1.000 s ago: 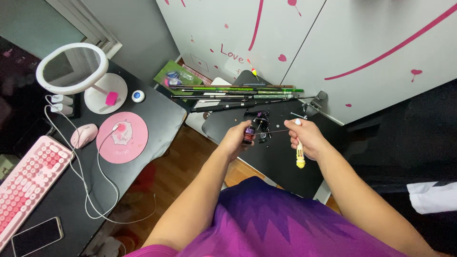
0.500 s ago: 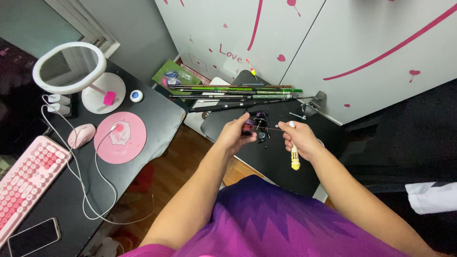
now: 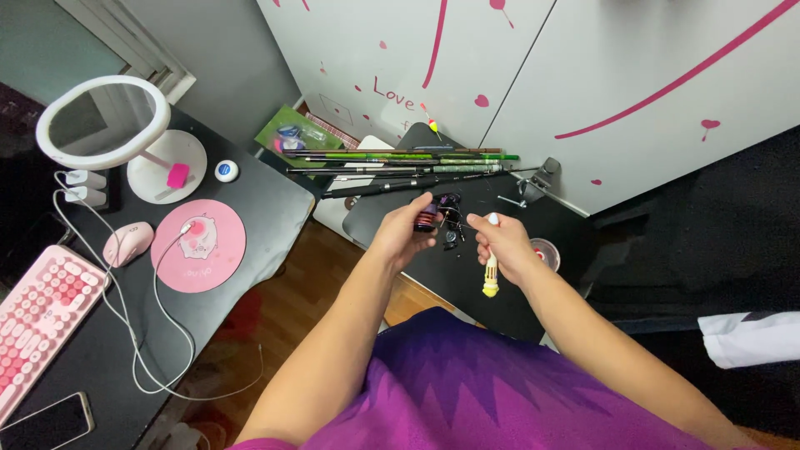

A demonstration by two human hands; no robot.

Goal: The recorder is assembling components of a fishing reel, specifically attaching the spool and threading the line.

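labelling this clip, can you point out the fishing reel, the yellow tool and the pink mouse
fishing reel [image 3: 439, 212], head view, on its dark body in the left hand
yellow tool [image 3: 491, 279], head view, on its lower handle below the right hand
pink mouse [image 3: 127, 243], head view, on its top shell

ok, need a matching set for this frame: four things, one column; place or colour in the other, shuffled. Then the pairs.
Things:
1. reel
2. screwdriver
3. mouse
4. rods

Descriptions:
A. pink, on the desk by the round pad
B. in the right hand, yellow handle hanging down
C. in the left hand, dark
D. lying in a bundle across the far edge of the black table

Pairs: 1-C, 2-B, 3-A, 4-D
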